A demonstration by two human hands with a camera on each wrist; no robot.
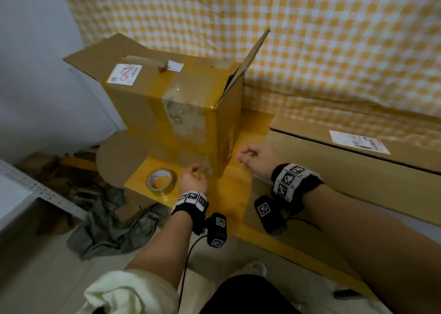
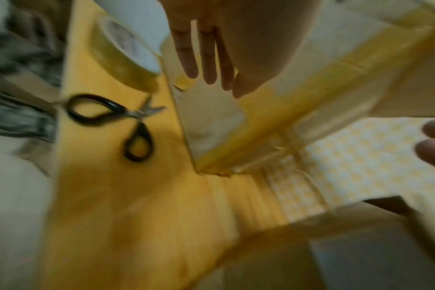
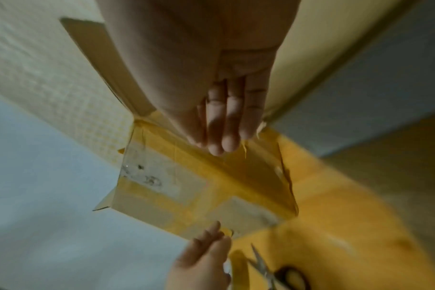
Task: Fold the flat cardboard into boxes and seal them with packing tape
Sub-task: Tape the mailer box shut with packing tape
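On the yellow wooden bench (image 1: 229,189) stood the brown cardboard box with yellow tape bands and a white label marked with a red 8 (image 1: 176,103). It was already erected, and its upper face was crossed by tape, while one flap at the far right side stood up loose. The left hand (image 1: 192,180) was just beside the near lower corner of the box, with fingers loosely extended and holding nothing. The right hand (image 1: 255,158) was near the right side of the box, also relaxed and empty; its fingers hung a little curled. I could not tell if either hand touched the cardboard.

The step seemed to be sealing: the box was formed and partly taped, and the hands were free between two actions. The next move probably called for taking the roll of yellowish packing tape (image 1: 161,181), which lay flat on the bench just left of the left hand, and the black-handled scissors (image 2: 112,119) beside it, then closing the loose flap.

Whether the box held anything was hidden. A large flat cardboard sheet with a white shipping label (image 1: 346,160) lay at the right.
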